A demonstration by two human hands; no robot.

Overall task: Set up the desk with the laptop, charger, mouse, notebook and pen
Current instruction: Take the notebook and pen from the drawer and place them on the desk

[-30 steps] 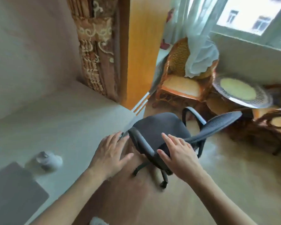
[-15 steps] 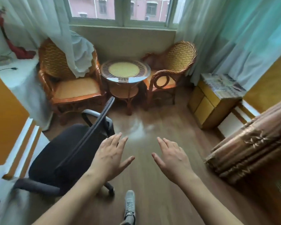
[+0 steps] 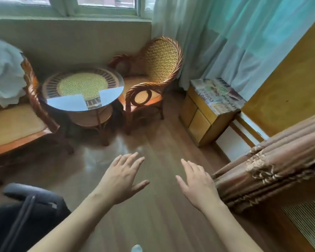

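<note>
Swung further right since half a second ago: window corner now fills the view, office chair (image 3: 25,211) pushed down into the lower left, desk gone from sight altogether. Means a turn away from the work surface, likely toward wherever the remaining items sit; none of laptop, charger, mouse, notebook or pen visible here, so no telling from this view how much is set up. Judged a search or fetch step, nothing yet in hand.

Counted, biggest first: one wooden floor (image 3: 153,224); one bed edge with brown frilled cover (image 3: 273,170) at right; two rattan armchairs, left one (image 3: 22,124) draped with white cloth, right one (image 3: 158,75) bare; one round glass-topped table (image 3: 84,91) between them; one small yellow cabinet (image 3: 202,122) topped with printed paper; one black office chair.

Two hands, held out over the floor: left hand (image 3: 123,179) spread flat, palm down, empty; right hand (image 3: 198,184) likewise spread and empty, near the bed cover, touching nothing.
</note>
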